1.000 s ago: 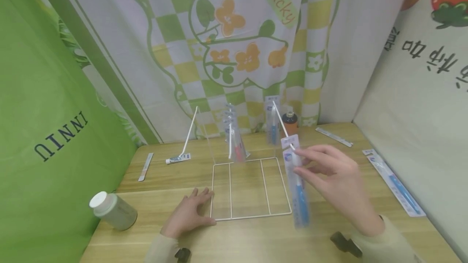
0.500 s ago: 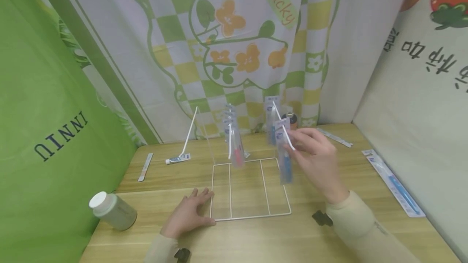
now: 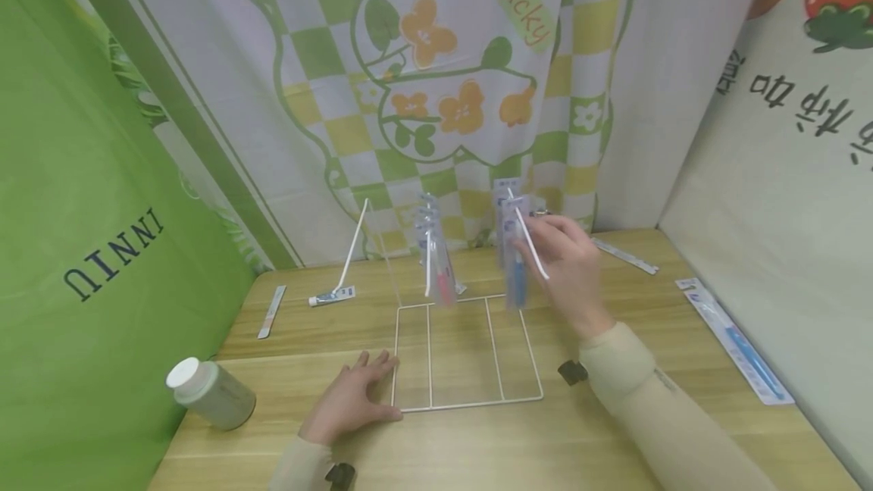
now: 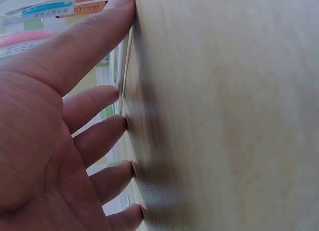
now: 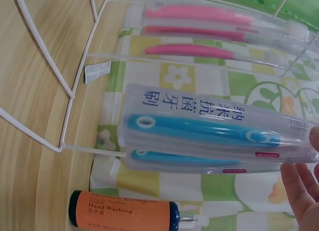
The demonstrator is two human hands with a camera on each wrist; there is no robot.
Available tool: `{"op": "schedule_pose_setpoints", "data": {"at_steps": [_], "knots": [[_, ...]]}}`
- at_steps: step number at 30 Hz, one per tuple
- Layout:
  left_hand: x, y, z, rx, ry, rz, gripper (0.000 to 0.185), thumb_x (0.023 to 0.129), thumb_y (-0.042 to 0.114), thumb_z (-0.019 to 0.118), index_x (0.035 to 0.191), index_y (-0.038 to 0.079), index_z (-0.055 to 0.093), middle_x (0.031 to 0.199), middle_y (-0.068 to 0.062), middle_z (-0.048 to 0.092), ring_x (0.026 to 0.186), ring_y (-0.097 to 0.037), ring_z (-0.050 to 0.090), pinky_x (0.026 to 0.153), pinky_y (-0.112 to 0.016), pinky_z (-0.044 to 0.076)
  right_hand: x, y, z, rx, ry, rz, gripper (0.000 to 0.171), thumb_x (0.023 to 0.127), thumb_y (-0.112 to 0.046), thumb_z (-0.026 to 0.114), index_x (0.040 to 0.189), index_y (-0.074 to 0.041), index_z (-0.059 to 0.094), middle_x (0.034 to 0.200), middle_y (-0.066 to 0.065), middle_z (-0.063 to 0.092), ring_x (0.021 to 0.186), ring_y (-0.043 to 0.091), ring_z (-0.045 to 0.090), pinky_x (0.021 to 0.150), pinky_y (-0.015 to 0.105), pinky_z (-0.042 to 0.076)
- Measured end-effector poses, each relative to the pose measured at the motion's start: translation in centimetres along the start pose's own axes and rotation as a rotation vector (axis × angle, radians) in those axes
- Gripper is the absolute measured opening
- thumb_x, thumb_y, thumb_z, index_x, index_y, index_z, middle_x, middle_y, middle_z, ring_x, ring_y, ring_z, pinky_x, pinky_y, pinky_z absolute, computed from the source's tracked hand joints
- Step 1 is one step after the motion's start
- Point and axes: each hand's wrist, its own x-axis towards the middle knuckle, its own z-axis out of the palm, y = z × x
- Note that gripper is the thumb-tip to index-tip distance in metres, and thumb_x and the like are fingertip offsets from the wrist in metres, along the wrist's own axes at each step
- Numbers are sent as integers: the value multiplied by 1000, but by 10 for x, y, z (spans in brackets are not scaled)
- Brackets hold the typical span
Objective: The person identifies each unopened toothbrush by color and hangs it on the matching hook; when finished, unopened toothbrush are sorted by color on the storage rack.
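Right hand (image 3: 566,264): raised over far right part of table (image 3: 477,453), fingers pinching top of blue toothbrush pack (image 3: 516,264); fingertips (image 5: 304,186) visible at head end of pack in right wrist view. Pack hanging upright on right hook (image 3: 528,241) of white wire rack (image 3: 467,351), just in front of second blue toothbrush pack (image 5: 199,161) on same hook; the two overlapping, contact not discernible.

Left hand (image 3: 351,400): flat on table, fingers straight and spread, holding nothing; fingertips (image 4: 117,126) against left edge of rack base, thumb along wire.

Hands well apart, left at rack's near left corner, right at its far right hook.

Pink toothbrush packs (image 3: 436,264): several, hanging on middle hook of rack, left of blue packs; three pink handles (image 5: 199,29) countable in right wrist view.

Left hook (image 3: 355,245): bare white rod slanting upward.

Orange hand-washing bottle (image 5: 124,211): behind rack by curtain, dark cap, mostly hidden by right hand in head view.

Small tube (image 3: 332,296): lying on table near foot of left hook.

White-capped jar (image 3: 211,394): lying on its side at near left of table, well apart from left hand.

Boxed blue toothbrush (image 3: 736,339): flat along right table edge.

Flat strips: one (image 3: 271,311) at far left, one (image 3: 624,255) at far right.
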Motion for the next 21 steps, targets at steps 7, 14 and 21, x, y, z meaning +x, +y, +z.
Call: {"op": "schedule_pose_setpoints", "data": {"at_steps": [7, 14, 21], "knots": [[0, 0, 0, -4, 0, 0, 96, 79, 52, 92, 157, 10, 56, 167, -18, 42, 156, -58, 24, 121, -81, 13, 7, 9, 10, 13, -31, 17, 35, 87, -5, 89, 119, 0, 78, 111, 18, 73, 94, 31, 75, 86, 15, 59], [0, -1, 0, -4, -3, -4, 97, 78, 52, 92, 157, 10, 56, 167, -18, 42, 156, -58, 24, 121, -80, 13, 10, 13, 17, 92, -34, 50, 35, 88, 1, 87, 120, 3, 75, 112, 19, 69, 94, 35, 77, 84, 14, 60], [0, -2, 2, -1, -4, -2, 96, 79, 51, 92, 158, 11, 55, 167, -19, 42, 155, -59, 24, 121, -81, 13, 13, 15, 19, 109, -61, 86, 36, 88, 1, 87, 122, 4, 74, 117, 20, 67, 100, 33, 75, 86, 19, 62]]}}
